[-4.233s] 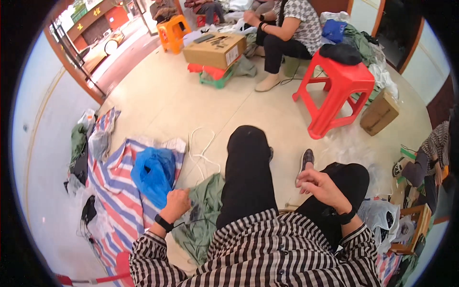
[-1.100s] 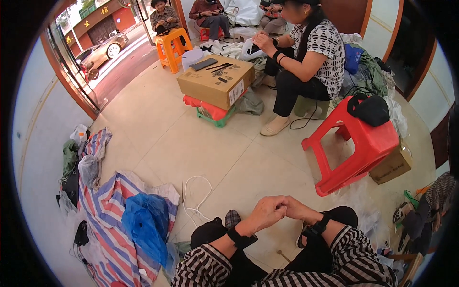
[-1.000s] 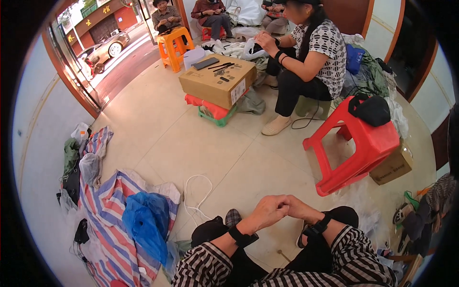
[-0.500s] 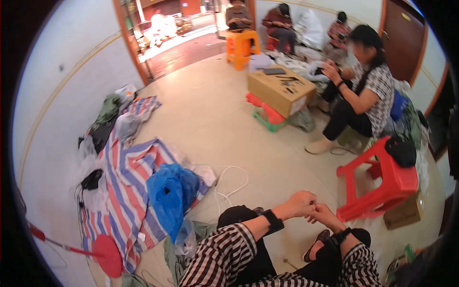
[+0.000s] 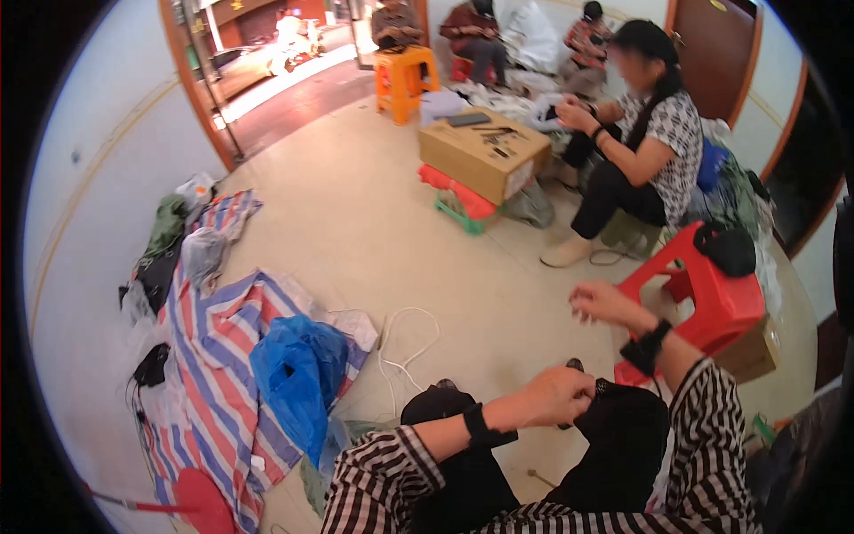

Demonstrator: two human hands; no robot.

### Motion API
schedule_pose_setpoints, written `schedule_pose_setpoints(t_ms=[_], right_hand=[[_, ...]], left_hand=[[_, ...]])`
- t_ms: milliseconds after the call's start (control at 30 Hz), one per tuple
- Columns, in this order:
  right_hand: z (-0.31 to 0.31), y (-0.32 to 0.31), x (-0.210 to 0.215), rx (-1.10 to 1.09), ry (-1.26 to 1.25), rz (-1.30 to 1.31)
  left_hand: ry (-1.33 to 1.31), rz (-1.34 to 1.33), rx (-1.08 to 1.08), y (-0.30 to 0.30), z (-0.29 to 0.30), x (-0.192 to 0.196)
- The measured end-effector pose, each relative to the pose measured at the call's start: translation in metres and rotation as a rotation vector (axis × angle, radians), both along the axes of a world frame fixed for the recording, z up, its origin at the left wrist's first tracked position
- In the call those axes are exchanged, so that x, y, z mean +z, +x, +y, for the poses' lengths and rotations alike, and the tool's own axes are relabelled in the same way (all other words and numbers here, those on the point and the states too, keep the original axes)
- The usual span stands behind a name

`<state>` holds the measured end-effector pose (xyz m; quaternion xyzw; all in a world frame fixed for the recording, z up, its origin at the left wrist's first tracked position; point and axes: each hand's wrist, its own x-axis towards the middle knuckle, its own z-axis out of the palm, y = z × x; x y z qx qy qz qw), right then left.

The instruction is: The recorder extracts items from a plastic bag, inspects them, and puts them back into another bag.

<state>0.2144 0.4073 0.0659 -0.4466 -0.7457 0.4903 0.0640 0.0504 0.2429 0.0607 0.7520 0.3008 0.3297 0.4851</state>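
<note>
My left hand (image 5: 553, 398) is closed above my knees, its fingertips pressed together toward the right; whatever it pinches is too small to make out. My right hand (image 5: 609, 304) is raised farther forward and to the right, apart from the left one. Its fingers are curled in, and anything between them cannot be made out. Behind that hand stands a red plastic stool (image 5: 743, 307) with a black cap-like thing (image 5: 725, 249) on it. Both wrists wear black bands.
A blue plastic bag (image 5: 298, 374) lies on a striped sheet (image 5: 209, 356) at left. A white cord (image 5: 384, 356) loops on the floor. Ahead, a cardboard box (image 5: 463, 158) carries small dark items. A co-worker (image 5: 663, 142) sits beside it; several people sit farther back, one behind an orange stool (image 5: 405, 84).
My hands were together; now the right has moved up and forward, away from the left, while the left stays low over my knees. The view has shifted slightly right.
</note>
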Motion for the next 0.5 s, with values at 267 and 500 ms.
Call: schedule_pose_setpoints(t_ms=[267,500], right_hand=[[0.168,-0.021,-0.057,-0.099,0.573,-0.213],[0.247,-0.095,-0.074,-0.203,0.674,-0.225]], left_hand=[[-0.020,0.037,-0.226,-0.011,-0.003,0.013],[-0.284,-0.006,-0.026,-0.053,0.047,-0.009]])
